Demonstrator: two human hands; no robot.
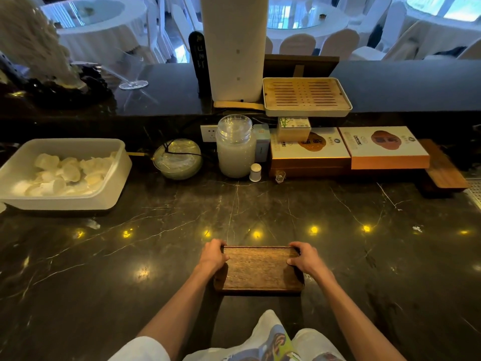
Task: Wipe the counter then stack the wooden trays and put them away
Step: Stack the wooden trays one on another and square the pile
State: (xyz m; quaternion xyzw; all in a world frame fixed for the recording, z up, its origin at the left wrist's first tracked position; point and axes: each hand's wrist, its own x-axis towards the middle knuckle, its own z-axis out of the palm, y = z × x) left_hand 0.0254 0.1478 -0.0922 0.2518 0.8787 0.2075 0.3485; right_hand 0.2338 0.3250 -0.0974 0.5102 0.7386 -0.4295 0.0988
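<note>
I have both hands on a wooden tray [260,269] that lies flat near the table's [364,256] front edge, about midway along it. My left hand [214,255] wraps the tray's far left corner and my right hand [304,257] the far right corner, each grip clamped on the rim with the fingers curled over the far edge. Whether the tray is a single one or already a stack I cannot tell from this angle; its side looks thick. Another wooden board [442,168] sits at the back right of the table, partly under the boxes [348,149], and a slatted tray [305,96] rests on the raised ledge behind. I judge the wiping is done or paused, since no cloth is in view, and that I am now gathering trays. The risks from here: I hold only the far corners, so if I lift, the near edge could sag and the tray tip toward me or slip out. If I slide it instead, it could scrape the polished stone. Reaching for the back right board means passing close to the small glass [280,176], the little white bottle [255,172] and the big jar [236,147]; a careless sweep could knock them over. Pulling that board could also shift the boxes resting on it.
</note>
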